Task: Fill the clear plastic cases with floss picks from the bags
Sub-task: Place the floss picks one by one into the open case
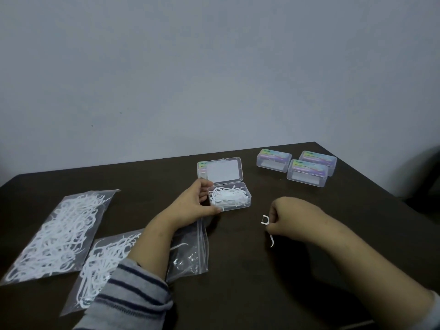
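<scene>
While the open case (229,197) at the middle of the table (273,282) already holds a loose heap of white floss picks, filling it looks unfinished, because one more pick is on its way. Its lid (220,169) stands tilted back at twelve o'clock from the tray. The left hand (192,202) grips the tray's nine o'clock end, thumb along the near edge and fingers curled at the far corner, steadying it. The right hand (289,216), at four o'clock from the case and well apart from it, is closed around a single floss pick (267,228); the forked head pokes out toward the case and the pointed tail hangs below the fist.

Three closed cases (307,166) sit clustered at one o'clock from the open one, near the far right corner. Coloured labels show through their lids, but whether they are filled cannot be told from here.

Plenty of stock is left. A full bag (57,234) lies at eight o'clock, and a second bag (104,260), partly under the left forearm, lies just beside it at seven o'clock, with its mouth toward the case. My judgement: this case is roughly full and near closing, while most picks remain bagged.
</scene>
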